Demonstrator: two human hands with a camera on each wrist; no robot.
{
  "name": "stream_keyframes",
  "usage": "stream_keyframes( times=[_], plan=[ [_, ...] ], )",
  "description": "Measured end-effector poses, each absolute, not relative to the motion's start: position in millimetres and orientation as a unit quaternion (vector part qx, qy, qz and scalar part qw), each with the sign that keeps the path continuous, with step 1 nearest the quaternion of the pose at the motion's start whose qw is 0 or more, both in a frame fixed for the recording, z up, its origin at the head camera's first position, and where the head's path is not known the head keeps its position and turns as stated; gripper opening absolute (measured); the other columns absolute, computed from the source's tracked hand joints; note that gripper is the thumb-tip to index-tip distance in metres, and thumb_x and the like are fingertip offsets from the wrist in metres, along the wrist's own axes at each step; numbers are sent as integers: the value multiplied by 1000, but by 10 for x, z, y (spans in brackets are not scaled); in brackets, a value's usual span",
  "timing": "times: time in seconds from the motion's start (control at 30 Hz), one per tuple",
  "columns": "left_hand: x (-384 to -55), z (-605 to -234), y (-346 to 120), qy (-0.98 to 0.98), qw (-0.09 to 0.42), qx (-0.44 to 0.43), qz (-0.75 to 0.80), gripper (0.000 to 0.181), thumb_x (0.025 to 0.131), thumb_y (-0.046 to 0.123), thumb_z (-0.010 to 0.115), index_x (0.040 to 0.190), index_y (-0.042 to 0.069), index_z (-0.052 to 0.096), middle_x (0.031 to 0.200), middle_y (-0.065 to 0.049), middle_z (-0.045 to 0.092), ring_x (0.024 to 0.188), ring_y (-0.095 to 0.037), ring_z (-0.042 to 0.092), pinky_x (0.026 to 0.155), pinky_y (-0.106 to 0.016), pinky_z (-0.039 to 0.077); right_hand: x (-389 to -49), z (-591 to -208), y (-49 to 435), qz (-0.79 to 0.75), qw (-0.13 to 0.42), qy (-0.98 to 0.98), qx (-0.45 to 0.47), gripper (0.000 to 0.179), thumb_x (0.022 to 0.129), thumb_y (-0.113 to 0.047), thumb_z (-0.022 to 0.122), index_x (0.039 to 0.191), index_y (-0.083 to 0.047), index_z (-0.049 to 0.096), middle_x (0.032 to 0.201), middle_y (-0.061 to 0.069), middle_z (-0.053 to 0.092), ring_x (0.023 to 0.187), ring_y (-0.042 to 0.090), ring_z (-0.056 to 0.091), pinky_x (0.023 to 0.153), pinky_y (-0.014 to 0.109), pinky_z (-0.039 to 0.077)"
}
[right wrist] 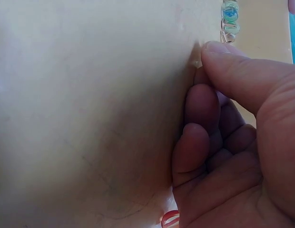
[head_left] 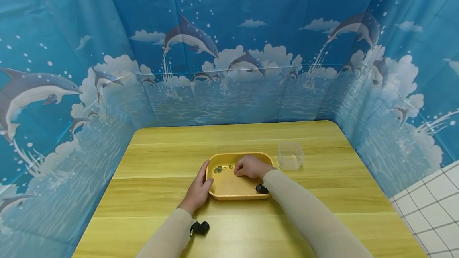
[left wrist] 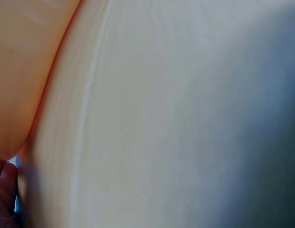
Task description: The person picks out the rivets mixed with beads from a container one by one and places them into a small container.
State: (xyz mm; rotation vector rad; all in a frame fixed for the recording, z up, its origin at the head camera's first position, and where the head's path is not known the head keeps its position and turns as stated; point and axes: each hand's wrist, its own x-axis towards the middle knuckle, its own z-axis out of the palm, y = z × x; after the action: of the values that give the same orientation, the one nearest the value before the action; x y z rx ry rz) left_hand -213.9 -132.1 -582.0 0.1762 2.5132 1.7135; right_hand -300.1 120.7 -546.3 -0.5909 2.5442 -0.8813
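Observation:
A yellow tray (head_left: 241, 197) sits on the table with a small cluster of green and blue glassy beads (head_left: 218, 169) at its left side. One more bead (head_left: 231, 166) lies near my right fingers. Along the tray's left side rests my left hand (head_left: 198, 189), fingers nearly straight and the thumb at the rim. My right hand (head_left: 250, 167) reaches into the tray with its fingers curled down. In the right wrist view, a small pale glint shows between its thumb (right wrist: 228, 61) and index fingertips; I cannot tell whether they pinch a bead. Part of a red glassy piece (right wrist: 170, 219) shows below the hand.
A clear plastic container (head_left: 291, 156) stands just right of the tray. All this is on a light wood-grain table (head_left: 154, 194). Dolphin-print curtains (head_left: 233, 43) surround the back and sides, and white tiles (head_left: 434, 206) show at the right.

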Motion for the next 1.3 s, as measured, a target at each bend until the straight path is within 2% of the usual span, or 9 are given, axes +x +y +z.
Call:
stream_keyframes(
  times=[0.5,0.73,0.97,1.3],
  plan=[
    [-2145,-5834,-1328,830,43,60,553,66,111,21,48,170,33,20,177,-7,18,162,-32,23,128,-56,28,-3022,-5489,1212,-313,184,908,-208,13,99,-17,74,92,-23,82,96,-9,75,80,11,60,79,30,53],
    [-2136,-5827,-1327,829,46,54,555,66,111,22,48,169,37,20,177,-5,18,161,-29,24,129,-54,28,-3014,-5493,1216,-319,185,907,-206,13,99,-16,74,90,-23,81,95,-9,74,79,13,60,77,30,52],
    [-2140,-5835,-1333,830,42,65,553,66,111,21,47,170,34,19,177,-9,18,162,-32,23,128,-56,28,-3027,-5517,1219,-318,180,908,-207,14,100,-16,73,91,-24,81,95,-9,74,78,12,60,76,30,51],
    [-2157,-5852,-1337,830,45,62,553,67,111,20,48,169,36,19,176,-10,20,161,-33,26,127,-56,31,-3044,-5520,1212,-321,180,906,-208,13,100,-16,72,92,-23,81,94,-9,74,78,12,60,76,29,51]
  ],
)
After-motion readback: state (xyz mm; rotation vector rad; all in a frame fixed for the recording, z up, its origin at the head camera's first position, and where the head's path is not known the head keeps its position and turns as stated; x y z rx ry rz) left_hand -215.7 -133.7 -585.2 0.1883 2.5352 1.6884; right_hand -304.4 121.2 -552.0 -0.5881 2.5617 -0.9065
